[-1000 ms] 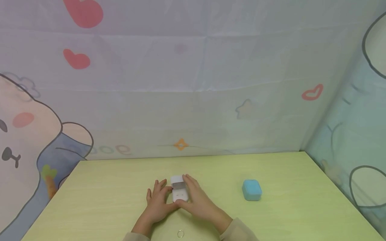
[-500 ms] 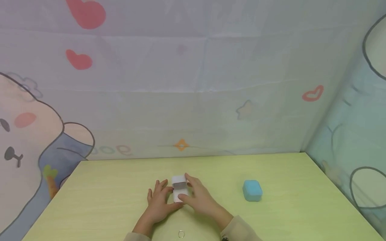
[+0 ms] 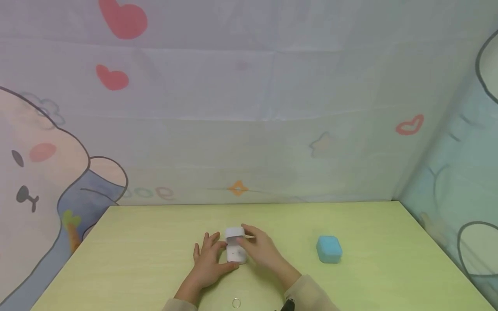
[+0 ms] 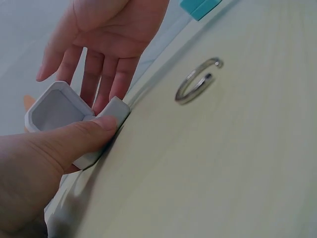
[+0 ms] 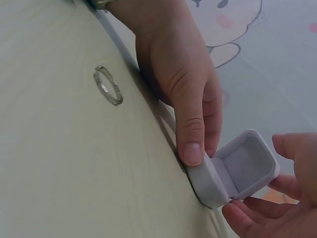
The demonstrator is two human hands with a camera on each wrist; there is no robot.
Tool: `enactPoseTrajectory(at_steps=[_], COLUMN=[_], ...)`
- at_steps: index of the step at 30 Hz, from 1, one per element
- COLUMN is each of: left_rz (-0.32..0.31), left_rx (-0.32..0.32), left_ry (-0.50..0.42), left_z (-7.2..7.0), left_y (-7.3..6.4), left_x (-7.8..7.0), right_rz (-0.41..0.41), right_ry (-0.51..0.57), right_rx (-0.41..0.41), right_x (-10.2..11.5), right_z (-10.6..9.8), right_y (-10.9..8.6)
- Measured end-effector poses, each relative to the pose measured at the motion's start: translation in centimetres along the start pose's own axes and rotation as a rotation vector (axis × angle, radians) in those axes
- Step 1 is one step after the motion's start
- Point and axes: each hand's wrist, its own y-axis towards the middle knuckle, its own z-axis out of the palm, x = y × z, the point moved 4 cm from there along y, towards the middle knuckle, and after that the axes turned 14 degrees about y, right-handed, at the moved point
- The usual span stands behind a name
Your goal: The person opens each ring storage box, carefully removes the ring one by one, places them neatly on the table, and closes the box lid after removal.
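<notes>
White hinged box, already opened, was pinched by the left hand; the loose right hand was empty; round silvery metal ring was untouched.

The left sleeve and right sleeve were plain pale beige at bottom centre, leaving the left hand and right hand bare. A small black piece showed beside the right sleeve. In the right-wrist view, a greyish band was partly cut off at upper left.
</notes>
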Motion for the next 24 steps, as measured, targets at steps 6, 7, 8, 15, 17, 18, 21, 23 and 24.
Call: enactPoseTrajectory(at_steps=[6, 7, 8, 15, 17, 18, 21, 23, 24], left_rz=[0.000, -0.001, -0.002, -0.010, -0.011, -0.011, -0.012, -0.012, -0.012], left_rx=[-0.017, -0.019, -0.020, -0.017, -0.017, -0.017, -0.024, -0.027, -0.027], left_ry=[0.024, 0.028, 0.028, 0.025, 0.028, 0.029, 0.031, 0.033, 0.034], left_z=[0.10, 0.11, 0.13, 0.25, 0.26, 0.26, 0.21, 0.17, 0.16], left_y=[0.15, 0.15, 0.15, 0.00, 0.00, 0.01, 0.05, 0.09, 0.12], left_x=[0.13, 0.14, 0.16, 0.17, 0.16, 0.16, 0.15, 0.14, 0.14], right_rz=[0.031, 0.032, 0.032, 0.053, 0.058, 0.059, 0.059, 0.055, 0.052], right_ry=[0.059, 0.064, 0.068, 0.112, 0.122, 0.124, 0.134, 0.138, 0.141], right_rx=[-0.013, -0.013, -0.013, -0.039, -0.042, -0.044, -0.045, -0.046, -0.047], right_x=[-0.28, -0.33, -0.39, -0.84, -0.97, -0.99, -0.94, -0.85, -0.79], right_z=[-0.03, -0.02, -0.01, -0.05, -0.06, -0.07, -0.07, -0.08, -0.09], right_y=[0.41, 0.43, 0.44, 0.40, 0.42, 0.44, 0.52, 0.59, 0.61])
